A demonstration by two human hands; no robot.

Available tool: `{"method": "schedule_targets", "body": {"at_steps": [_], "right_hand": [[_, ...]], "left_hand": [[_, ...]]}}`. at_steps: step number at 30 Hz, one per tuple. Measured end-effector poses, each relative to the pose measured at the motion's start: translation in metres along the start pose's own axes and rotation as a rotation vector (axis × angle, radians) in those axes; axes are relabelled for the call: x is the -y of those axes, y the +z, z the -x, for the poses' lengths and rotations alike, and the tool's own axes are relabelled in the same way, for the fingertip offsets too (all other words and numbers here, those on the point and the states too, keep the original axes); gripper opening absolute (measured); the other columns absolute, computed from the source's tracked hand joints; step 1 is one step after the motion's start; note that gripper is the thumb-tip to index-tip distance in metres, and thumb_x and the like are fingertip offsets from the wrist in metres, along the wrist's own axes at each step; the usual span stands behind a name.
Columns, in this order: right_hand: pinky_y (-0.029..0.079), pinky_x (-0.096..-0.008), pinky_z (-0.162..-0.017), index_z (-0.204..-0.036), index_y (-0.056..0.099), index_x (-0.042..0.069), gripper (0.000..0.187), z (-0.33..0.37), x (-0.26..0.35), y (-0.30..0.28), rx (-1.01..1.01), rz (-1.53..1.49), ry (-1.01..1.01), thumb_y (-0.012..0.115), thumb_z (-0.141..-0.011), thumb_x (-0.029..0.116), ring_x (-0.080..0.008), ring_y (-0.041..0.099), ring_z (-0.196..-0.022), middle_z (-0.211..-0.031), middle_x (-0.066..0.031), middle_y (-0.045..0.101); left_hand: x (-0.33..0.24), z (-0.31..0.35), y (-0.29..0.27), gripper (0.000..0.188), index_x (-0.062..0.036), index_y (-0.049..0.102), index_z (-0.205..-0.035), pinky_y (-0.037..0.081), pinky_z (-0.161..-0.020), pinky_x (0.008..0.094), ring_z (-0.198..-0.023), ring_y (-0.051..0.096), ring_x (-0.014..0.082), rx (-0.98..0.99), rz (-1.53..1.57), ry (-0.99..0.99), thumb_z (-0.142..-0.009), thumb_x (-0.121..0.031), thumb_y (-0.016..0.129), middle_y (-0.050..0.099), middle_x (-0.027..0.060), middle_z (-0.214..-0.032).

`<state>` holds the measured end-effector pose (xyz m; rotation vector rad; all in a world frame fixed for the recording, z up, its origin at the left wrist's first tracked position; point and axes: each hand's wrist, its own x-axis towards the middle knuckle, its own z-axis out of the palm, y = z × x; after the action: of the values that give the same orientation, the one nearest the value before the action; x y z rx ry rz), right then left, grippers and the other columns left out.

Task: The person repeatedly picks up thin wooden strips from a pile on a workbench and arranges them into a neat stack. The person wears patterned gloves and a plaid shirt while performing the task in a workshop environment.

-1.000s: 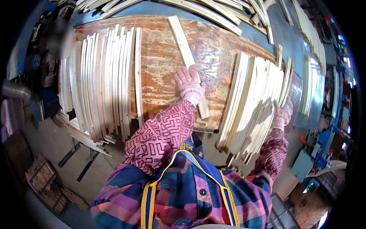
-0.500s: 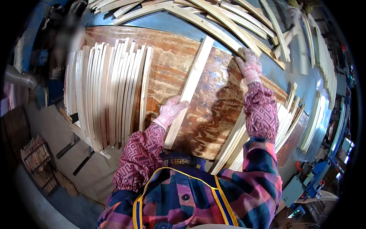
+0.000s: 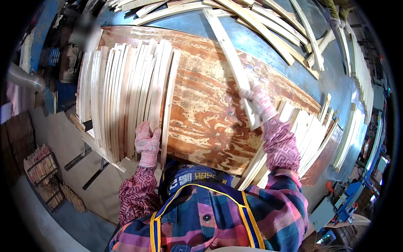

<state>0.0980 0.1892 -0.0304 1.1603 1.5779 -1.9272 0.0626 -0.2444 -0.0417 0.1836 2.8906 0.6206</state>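
Observation:
My left hand (image 3: pixel 147 140), in a pale pink glove, is closed round the near end of a wooden strip (image 3: pixel 158 88) in the row at left. Just right of it a narrow strip (image 3: pixel 170 107) stands slightly apart from the row. In my right hand (image 3: pixel 257 97), gloved and a little blurred, is another pale wooden strip (image 3: pixel 226 48), slanting across the plywood board (image 3: pixel 201 96). Its far end reaches over the blue metal table; its near end lies by my right wrist.
A row of upright strips (image 3: pixel 113 92) fills the board's left side. More strips (image 3: pixel 304 130) stand at right. A jumbled pile of strips (image 3: pixel 260 25) lies on the blue table (image 3: pixel 189 27) beyond. Bundled wood (image 3: pixel 42 164) rests on the floor at left. Another person's gloved hand (image 3: pixel 336 21) shows far right.
My left hand has carried its strip from mid-board leftward to the row. My right hand has drawn a strip from the pile back toward me over the board.

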Motion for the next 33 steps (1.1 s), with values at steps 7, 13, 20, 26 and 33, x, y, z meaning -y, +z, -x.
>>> {"method": "schedule_targets", "body": {"at_steps": [7,13,20,26,33], "right_hand": [[0.054,-0.0298,-0.053,-0.131,0.051,0.001,0.053,0.059,-0.134,0.078,0.454,-1.218,0.004,0.061,-0.095,0.038,-0.0205,0.063,-0.068,-0.095,-0.0133,0.064],[0.056,-0.0404,-0.074,-0.136,0.043,-0.003,0.056,0.063,-0.138,0.117,0.425,-1.389,-0.162,0.056,-0.097,0.035,-0.0283,0.063,-0.083,-0.106,-0.0166,0.060],[0.058,-0.0400,-0.072,-0.116,0.061,-0.001,0.030,0.040,-0.159,0.113,-0.032,-0.766,-0.072,0.062,-0.094,0.019,-0.0271,0.068,-0.084,-0.101,-0.0142,0.068],[0.048,-0.0394,-0.102,-0.142,0.047,0.005,0.068,0.058,-0.139,0.164,0.318,0.870,-0.251,0.064,-0.090,0.045,-0.0352,0.060,-0.118,-0.123,-0.0200,0.065],[0.046,-0.0399,-0.101,-0.132,0.061,0.016,0.048,-0.040,-0.021,0.027,-0.316,0.724,-0.506,0.055,-0.093,0.044,-0.0329,0.060,-0.117,-0.126,-0.0154,0.064]], "left_hand": [[0.049,0.024,0.038,0.068,-0.0122,0.056,-0.132,0.041,-0.107,0.0470,-0.127,0.047,0.0387,-0.138,-0.240,0.023,-0.071,-0.025,0.083,0.049,0.0182,-0.139],[0.028,0.020,0.035,0.080,-0.0133,0.039,-0.146,0.043,-0.104,0.0521,-0.130,0.047,0.0356,-0.174,-0.242,0.254,-0.078,-0.031,0.077,0.047,0.0174,-0.143],[-0.014,0.030,0.051,0.078,-0.0146,0.020,-0.156,0.049,-0.096,0.0456,-0.120,0.056,0.0362,0.330,-0.137,0.158,-0.090,-0.021,0.061,0.054,0.0183,-0.134],[-0.082,0.006,0.069,0.080,-0.0236,0.011,-0.160,0.044,-0.101,0.0545,-0.128,0.053,0.0383,0.477,0.038,0.135,-0.095,-0.060,0.043,0.042,0.0201,-0.152],[-0.086,-0.001,0.084,0.085,-0.0198,0.015,-0.159,0.053,-0.090,0.0465,-0.117,0.059,0.0361,0.401,-0.101,0.085,-0.090,-0.039,0.061,0.040,0.0162,-0.151]]}}
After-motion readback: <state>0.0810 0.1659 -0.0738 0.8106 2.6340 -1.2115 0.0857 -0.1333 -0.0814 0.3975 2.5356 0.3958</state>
